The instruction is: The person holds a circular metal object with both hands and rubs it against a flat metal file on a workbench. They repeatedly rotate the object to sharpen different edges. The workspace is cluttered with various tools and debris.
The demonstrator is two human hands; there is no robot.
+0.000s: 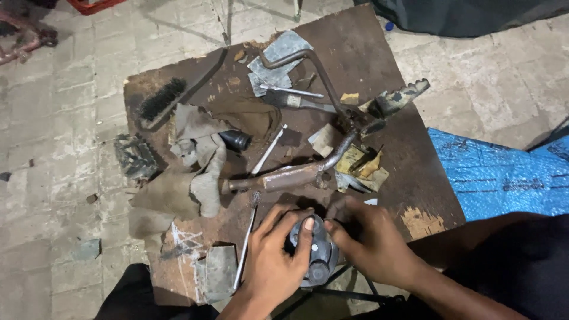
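Observation:
Both hands grip a dark round metal part point(320, 256) at the near edge of a worn brown board point(409, 154). My left hand point(272, 261) wraps its left side, thumb across the top. Fingers of my right hand point(370, 240) curl over its right side. Just beyond the hands lies a rusty bent lever with a footpeg point(308, 175). A thin metal rod point(246, 249) lies left of my left hand.
On the board lie a black-bristled brush point(163, 99), dirty rags point(189, 178), a black rubber cap point(236, 140), a screwdriver point(299, 102), grey sheet scraps point(278, 56) and yellowed paper point(360, 166). A blue tarp point(498, 178) lies right. Paving stones surround the board.

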